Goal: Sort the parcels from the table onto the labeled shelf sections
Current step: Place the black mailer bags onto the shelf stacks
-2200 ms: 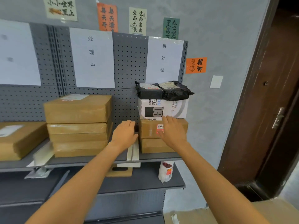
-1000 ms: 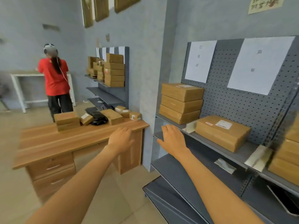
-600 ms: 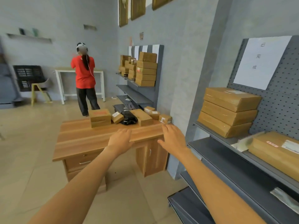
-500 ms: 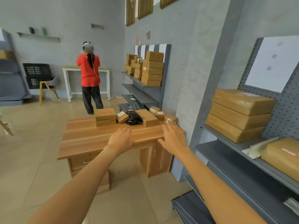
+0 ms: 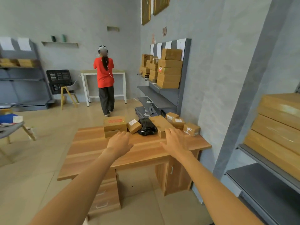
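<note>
I extend both arms; left hand and right hand empty, fingers relaxed, parcels just beyond fingertips.

Empty left hand, right hand, parcels on desk

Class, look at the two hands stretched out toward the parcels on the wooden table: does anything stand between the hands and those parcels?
Nothing visible does. The left hand and right hand are open and empty, with only bare wooden table top between them and the parcels grouped at the table's far edge.
</note>
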Demonstrator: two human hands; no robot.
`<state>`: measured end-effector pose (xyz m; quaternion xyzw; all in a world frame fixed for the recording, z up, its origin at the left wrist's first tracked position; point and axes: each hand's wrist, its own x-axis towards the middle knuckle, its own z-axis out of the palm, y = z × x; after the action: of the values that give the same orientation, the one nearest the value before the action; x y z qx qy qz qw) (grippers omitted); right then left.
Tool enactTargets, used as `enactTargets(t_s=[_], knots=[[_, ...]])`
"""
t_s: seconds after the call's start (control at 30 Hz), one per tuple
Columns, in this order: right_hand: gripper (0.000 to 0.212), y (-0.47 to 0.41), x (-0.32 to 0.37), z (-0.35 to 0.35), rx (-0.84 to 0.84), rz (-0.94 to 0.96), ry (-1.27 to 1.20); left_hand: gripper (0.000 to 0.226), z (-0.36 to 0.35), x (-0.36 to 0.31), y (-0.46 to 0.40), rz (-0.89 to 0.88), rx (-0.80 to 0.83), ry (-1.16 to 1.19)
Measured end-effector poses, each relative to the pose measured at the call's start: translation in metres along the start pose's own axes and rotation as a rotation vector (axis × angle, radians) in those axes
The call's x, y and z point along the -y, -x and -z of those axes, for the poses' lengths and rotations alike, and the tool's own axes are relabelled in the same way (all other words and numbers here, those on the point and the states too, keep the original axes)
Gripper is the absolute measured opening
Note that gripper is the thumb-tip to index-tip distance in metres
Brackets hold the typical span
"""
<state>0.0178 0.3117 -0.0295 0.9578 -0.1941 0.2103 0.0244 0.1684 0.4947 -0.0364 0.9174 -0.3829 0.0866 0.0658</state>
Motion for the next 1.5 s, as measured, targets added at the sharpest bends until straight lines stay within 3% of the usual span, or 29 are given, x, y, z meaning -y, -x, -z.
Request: enactTargets(t_s=[0.27, 0.67, 1.1, 1.5], knots=[[0.038, -0.104, -0.055, -0.054, 0.051, -0.003, -0.033, 0.044, -0.033, -0.005, -0.111, 0.014, 0.034, 0.006], [0.053, -0.212, -0.081, -0.146, 0.149, 0.05, 0.007, 0.049, -0.109, 0.027, -0.241, 0.06, 0.124, 0.034], [0.047, -0.388, -0.082, -0.314, 0.341, 0.018, -0.007, 0.047, -0.232, 0.114, -0.415, 0.091, 0.251, 0.16], [0.059, -0.462, -0.073, -0.444, 0.483, -0.017, -0.054, 0.048, -0.301, 0.146, -0.485, 0.146, 0.35, 0.204]])
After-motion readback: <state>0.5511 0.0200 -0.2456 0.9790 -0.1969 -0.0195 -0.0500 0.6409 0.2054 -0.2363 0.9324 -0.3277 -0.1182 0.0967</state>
